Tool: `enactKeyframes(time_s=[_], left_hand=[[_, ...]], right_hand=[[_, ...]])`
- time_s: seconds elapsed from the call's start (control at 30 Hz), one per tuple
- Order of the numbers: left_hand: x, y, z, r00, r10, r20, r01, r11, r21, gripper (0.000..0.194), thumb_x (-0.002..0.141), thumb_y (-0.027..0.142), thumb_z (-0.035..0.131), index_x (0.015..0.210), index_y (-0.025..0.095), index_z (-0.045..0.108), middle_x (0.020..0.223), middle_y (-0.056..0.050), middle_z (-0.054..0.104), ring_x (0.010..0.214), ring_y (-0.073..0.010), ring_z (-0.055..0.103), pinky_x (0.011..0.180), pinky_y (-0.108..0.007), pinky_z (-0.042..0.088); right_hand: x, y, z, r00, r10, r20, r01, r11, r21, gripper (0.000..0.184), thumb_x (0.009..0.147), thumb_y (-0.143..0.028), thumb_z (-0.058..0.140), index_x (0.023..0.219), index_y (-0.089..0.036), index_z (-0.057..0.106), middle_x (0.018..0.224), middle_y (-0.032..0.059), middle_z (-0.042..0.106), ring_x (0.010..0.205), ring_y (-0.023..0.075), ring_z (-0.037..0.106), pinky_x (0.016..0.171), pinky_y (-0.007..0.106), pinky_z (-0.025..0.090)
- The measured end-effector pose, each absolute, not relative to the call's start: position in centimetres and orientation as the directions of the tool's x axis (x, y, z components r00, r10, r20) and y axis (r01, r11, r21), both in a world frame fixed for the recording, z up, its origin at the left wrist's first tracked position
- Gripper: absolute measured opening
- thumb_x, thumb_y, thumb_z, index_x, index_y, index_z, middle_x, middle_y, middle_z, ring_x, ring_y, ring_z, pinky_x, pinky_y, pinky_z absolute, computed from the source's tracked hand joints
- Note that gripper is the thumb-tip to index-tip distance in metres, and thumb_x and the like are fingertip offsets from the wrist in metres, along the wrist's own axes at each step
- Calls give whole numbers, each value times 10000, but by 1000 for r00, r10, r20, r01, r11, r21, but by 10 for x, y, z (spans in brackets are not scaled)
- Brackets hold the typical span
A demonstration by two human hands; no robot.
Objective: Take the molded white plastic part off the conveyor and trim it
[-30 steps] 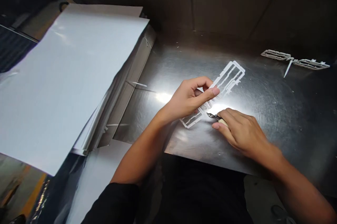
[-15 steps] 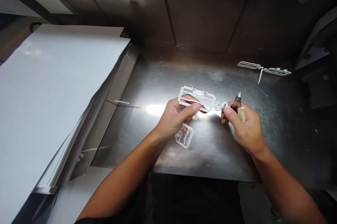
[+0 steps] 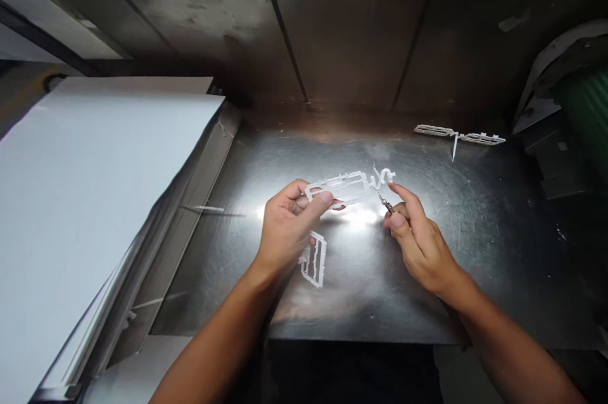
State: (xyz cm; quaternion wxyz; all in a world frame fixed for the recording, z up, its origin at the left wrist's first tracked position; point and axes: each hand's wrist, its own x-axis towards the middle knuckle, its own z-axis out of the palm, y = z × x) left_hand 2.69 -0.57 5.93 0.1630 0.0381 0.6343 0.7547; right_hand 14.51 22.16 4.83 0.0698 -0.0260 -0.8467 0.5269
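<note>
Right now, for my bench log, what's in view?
White rectangular plastic sprue frame: 1, white, in left hand
Curved white plastic sprue piece: 1, white, at frame's right end
Hobby knife: 1, dark metal tip, in right hand
Loose white plastic sprue frame: 1, white, below left hand
White plastic sprue strip: 1, white, far table side
Brushed steel table: 1, grey, under these
Stacked white sheets: 1 stack, white, table's left
Left hand: 1, gripping frame
Right hand: 1, gripping knife

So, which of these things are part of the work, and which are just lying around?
In use:
left hand gripping a white plastic frame
right hand holding a small craft knife

Lying around:
second white plastic frame
white plastic runner on the steel table
white sheets
</note>
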Motion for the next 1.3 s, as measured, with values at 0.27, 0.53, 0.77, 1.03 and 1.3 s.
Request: enactKeyframes(time_s=[0.27,0.53,0.77,1.03,1.3], left_hand=[[34,-5,60,-939,318,-133,-165,-78,983,500,916,555,984,835,188,654,591,23,638,387,-86,507,309,-120,369],[35,-5,60,-934,327,-143,-182,-90,979,495,914,553,988,840,188,663,697,-15,729,400,-75,494,304,-117,375],[36,-6,56,-938,325,-121,-161,-99,982,437,936,508,983,864,187,696,723,-19,758,426,-79,519,323,-116,391],[37,-7,56,-943,318,-102,-139,-95,986,390,954,438,961,883,167,689,817,-51,806,441,-63,515,369,-112,409],[38,-5,54,-938,314,-148,-175,-58,983,369,951,424,946,908,168,685,866,-78,821,536,-117,644,387,-129,413]], right_hand=[[146,216,48,-994,94,63,-14,451,-892,659,1282,-651,384,1752,-195,309,1147,79,696,1009,261,703,852,410,532],[147,214,54,-994,89,58,-18,402,-915,644,1286,-654,377,1730,-191,333,1099,57,680,949,240,674,832,404,511],[145,213,56,-995,67,71,-36,421,-906,587,1297,-593,377,1700,-167,346,1077,48,685,871,220,640,795,387,489],[146,213,60,-992,66,103,-56,499,-865,630,1307,-493,378,1804,-138,225,921,-27,603,748,188,579,707,355,447],[142,209,53,-971,84,223,-102,699,-708,580,1281,-365,334,1750,-34,255,829,-35,572,602,198,559,586,363,423]])
